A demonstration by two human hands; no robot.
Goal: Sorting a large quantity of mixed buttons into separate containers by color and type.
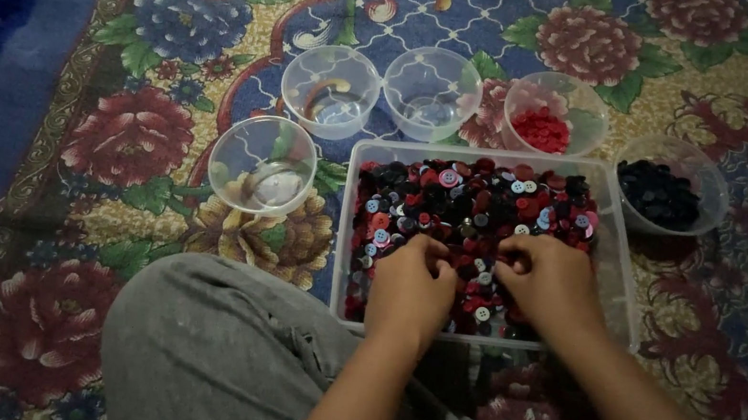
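Our left hand and right hand rest knuckles-up in the mixed buttons; whether our fingers pinch any, we cannot tell. Just beyond our fingertips, small bowls hold red buttons and black buttons separately.

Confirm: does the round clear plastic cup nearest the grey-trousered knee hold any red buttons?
No. The round clear plastic cup by the knee looks empty; red buttons sit in another cup farther right.
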